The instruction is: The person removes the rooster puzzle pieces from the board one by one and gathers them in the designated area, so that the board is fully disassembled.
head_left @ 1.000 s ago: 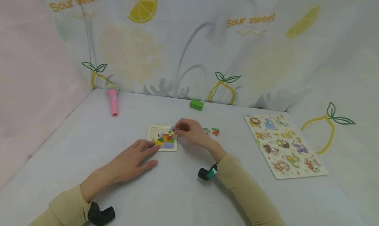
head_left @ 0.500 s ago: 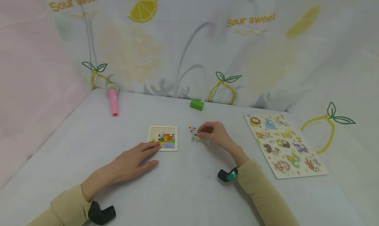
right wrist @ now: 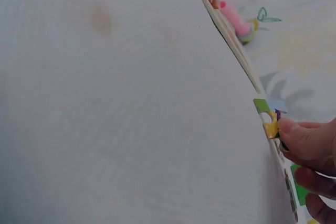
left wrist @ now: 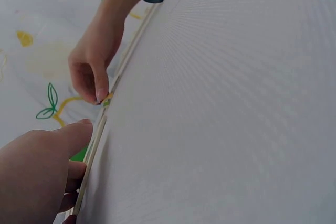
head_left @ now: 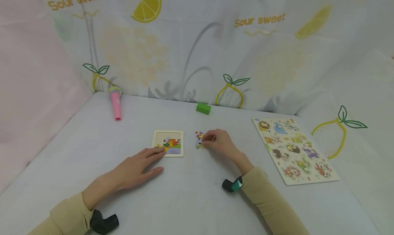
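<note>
My left hand (head_left: 135, 170) lies with fingers extended over the lower left corner of a small square puzzle tray (head_left: 182, 141). Several joined pieces (head_left: 172, 145) with an orange and green picture fill part of the tray, its upper left bare. To the right of the tray, my right hand (head_left: 223, 146) pinches a small jigsaw piece (right wrist: 278, 116) between thumb and finger; its dark purple edge shows in the right wrist view. Loose jigsaw pieces (head_left: 198, 135) lie right at those fingertips, partly hidden by them. The left wrist view shows the tray edge-on (left wrist: 89, 169) beside my left fingers.
A green block (head_left: 203, 108) lies behind the pieces. At the back left is a pink toy microphone (head_left: 116, 103). A large animal puzzle board (head_left: 295, 151) lies on the right of the white tabletop (head_left: 184, 197). A printed curtain (head_left: 184, 50) hangs behind.
My right hand has left the tray's right edge with a piece, moved right to the loose pieces, then shifted slightly down there. My left hand has stayed on the tray.
</note>
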Demonstrator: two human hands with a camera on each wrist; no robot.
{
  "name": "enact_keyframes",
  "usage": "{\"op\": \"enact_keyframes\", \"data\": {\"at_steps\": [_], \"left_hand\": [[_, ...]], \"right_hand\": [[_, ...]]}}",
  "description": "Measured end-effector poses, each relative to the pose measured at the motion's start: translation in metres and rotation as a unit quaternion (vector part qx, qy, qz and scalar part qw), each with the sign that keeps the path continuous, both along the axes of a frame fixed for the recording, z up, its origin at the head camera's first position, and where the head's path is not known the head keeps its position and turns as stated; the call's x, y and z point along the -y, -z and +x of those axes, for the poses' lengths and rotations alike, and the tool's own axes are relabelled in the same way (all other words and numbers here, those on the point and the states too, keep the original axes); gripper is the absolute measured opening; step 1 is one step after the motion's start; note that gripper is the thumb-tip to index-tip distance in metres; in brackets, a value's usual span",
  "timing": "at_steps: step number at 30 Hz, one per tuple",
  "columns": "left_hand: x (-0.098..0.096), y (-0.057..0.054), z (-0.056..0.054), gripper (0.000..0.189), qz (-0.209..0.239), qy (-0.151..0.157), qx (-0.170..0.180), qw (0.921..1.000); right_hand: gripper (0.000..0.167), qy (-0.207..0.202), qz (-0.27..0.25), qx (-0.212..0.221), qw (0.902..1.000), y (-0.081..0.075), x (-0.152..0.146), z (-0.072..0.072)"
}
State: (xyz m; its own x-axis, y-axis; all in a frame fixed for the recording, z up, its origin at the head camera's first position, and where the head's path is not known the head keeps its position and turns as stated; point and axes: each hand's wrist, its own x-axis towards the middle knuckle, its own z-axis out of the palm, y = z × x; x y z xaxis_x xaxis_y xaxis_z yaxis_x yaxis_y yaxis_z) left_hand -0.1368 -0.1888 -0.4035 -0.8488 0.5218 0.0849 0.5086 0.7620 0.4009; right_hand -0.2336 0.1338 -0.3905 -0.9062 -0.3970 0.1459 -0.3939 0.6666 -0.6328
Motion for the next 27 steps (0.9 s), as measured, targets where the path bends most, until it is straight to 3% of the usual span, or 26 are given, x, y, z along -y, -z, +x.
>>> {"op": "enact_keyframes", "data": {"at_steps": [9,17,27], "left_hand": [[-0.0008,-0.0022,0.0009,0.063,0.002,0.001,0.005,1.0],[0.0001,-0.0016,-0.001,0.063,0.002,0.003,0.006,1.0],[0.0003,-0.0004,-0.0006,0.062,0.009,0.008,-0.004,0.9999]], "right_hand": [[0.009,-0.002,0.059,-0.076,0.9953,0.0082,0.0029,-0.0011],[0.009,0.008,0.083,-0.081,0.9932,0.0083,0.006,0.0005],[0.012,0.002,0.058,-0.078,0.9952,0.0087,0.0055,0.0006]]}}
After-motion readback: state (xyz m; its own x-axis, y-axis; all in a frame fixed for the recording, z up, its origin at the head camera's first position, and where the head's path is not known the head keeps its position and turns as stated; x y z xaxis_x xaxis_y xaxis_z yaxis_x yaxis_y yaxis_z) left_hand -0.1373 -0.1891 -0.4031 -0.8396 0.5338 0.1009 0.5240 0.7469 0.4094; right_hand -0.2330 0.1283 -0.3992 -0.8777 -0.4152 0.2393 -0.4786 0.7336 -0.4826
